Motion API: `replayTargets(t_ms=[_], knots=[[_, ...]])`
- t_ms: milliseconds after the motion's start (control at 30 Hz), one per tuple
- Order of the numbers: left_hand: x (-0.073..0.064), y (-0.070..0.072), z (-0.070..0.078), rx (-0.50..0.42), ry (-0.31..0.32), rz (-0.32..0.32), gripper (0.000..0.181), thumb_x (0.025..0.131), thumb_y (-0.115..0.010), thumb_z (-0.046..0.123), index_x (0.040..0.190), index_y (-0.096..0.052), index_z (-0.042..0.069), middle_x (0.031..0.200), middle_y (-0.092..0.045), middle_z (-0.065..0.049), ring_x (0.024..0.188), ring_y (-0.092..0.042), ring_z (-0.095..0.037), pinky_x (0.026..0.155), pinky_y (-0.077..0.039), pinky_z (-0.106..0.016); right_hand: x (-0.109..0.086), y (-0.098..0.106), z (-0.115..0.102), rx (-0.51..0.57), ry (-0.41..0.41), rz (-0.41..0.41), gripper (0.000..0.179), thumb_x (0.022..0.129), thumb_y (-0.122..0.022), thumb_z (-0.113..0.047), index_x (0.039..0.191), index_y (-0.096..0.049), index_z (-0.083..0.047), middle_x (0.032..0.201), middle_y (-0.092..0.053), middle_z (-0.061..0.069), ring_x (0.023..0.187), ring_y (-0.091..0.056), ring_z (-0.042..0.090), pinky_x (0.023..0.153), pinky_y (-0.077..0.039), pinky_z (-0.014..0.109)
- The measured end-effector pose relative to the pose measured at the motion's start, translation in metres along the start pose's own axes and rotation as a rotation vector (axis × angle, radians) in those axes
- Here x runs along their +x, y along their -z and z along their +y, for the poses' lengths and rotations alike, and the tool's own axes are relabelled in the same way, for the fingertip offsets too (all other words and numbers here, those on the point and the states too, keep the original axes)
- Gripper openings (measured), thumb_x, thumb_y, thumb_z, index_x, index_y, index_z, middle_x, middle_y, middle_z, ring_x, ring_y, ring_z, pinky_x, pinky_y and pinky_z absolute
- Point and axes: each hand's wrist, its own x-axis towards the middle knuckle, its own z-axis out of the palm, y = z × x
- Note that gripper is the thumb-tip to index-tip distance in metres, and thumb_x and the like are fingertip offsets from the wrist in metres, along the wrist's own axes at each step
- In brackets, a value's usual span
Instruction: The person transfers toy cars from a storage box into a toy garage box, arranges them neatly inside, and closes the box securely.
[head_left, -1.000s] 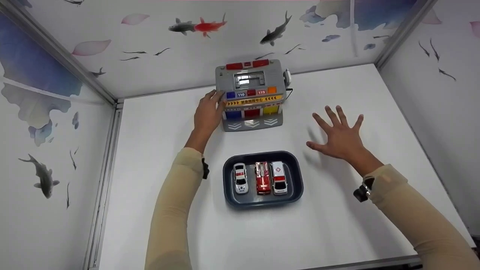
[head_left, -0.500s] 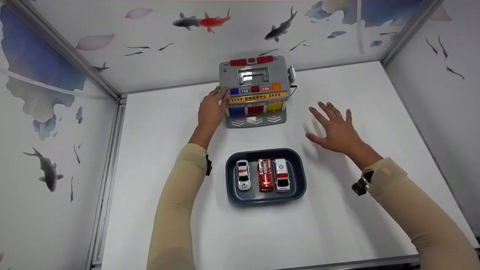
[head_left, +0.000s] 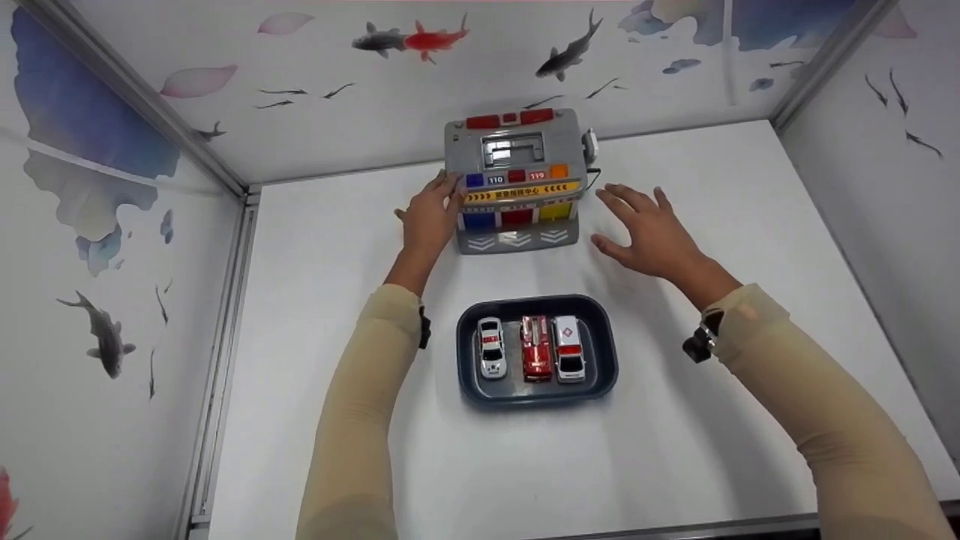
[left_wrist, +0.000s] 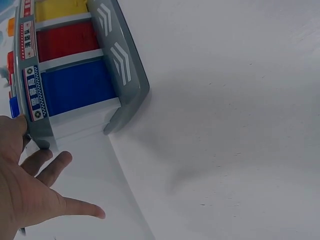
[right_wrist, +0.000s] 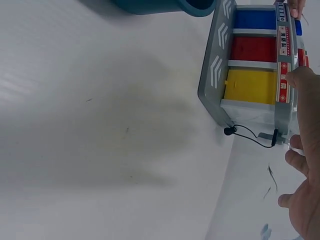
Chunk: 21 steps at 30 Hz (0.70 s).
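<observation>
A grey toy garage (head_left: 516, 180) with blue, red and yellow doors stands at the back of the table. My left hand (head_left: 431, 225) touches its left front corner, thumb at the front edge. In the left wrist view that hand's other fingers (left_wrist: 82, 207) spread beside the garage, the little finger pointing away. My right hand (head_left: 652, 232) hovers just right of the garage, fingers extended and apart. Nearer me, a dark blue tray (head_left: 469, 397) holds a white toy police car (head_left: 492, 349), a red toy fire truck (head_left: 535, 349) and a white toy ambulance (head_left: 570, 350).
The garage carries a white piece (head_left: 591, 146) on its right side, with a black cord (right_wrist: 250, 142) hanging near it. White table surface (head_left: 322, 247) surrounds the garage and tray. Printed walls (head_left: 300, 135) close off the back and both sides.
My right hand has moved left and farther back, closer to the garage. The left hand stays at the corner, its little finger now spread outward. The whole head view has shifted slightly.
</observation>
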Motion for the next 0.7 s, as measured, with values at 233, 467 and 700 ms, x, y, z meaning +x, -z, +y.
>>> replayTargets(t_ms=[233, 467, 700], knots=[[-0.001, 0.002, 0.001, 0.022, -0.013, 0.003, 0.05, 0.117, -0.051, 0.049, 0.164, -0.056, 0.031, 0.176, -0.045, 0.001, 0.158, -0.052, -0.033, 0.121, -0.023, -0.092, 0.019, 0.001, -0.013, 0.005, 0.018, -0.026, 0.078, 0.107, -0.071, -0.045, 0.171, -0.04, -0.013, 0.176, -0.042, 0.018, 0.162, -0.042, 0.042, 0.134, -0.018, 0.077], [-0.003, 0.002, 0.001, 0.007, -0.014, -0.003, 0.05, 0.118, -0.05, 0.048, 0.164, -0.056, 0.031, 0.177, -0.044, 0.0, 0.16, -0.051, -0.032, 0.123, -0.03, -0.086, 0.034, -0.001, -0.02, 0.046, 0.032, -0.033, 0.077, 0.107, -0.072, -0.04, 0.17, -0.041, -0.009, 0.173, -0.044, 0.02, 0.161, -0.045, 0.042, 0.135, -0.023, 0.072], [-0.002, 0.002, 0.004, 0.004, -0.006, -0.01, 0.051, 0.118, -0.05, 0.047, 0.165, -0.053, 0.029, 0.177, -0.042, -0.001, 0.16, -0.05, -0.033, 0.127, -0.031, -0.081, 0.051, -0.004, -0.026, 0.061, 0.035, -0.033, 0.076, 0.106, -0.074, -0.036, 0.17, -0.041, -0.011, 0.174, -0.042, 0.018, 0.159, -0.045, 0.045, 0.136, -0.027, 0.068]])
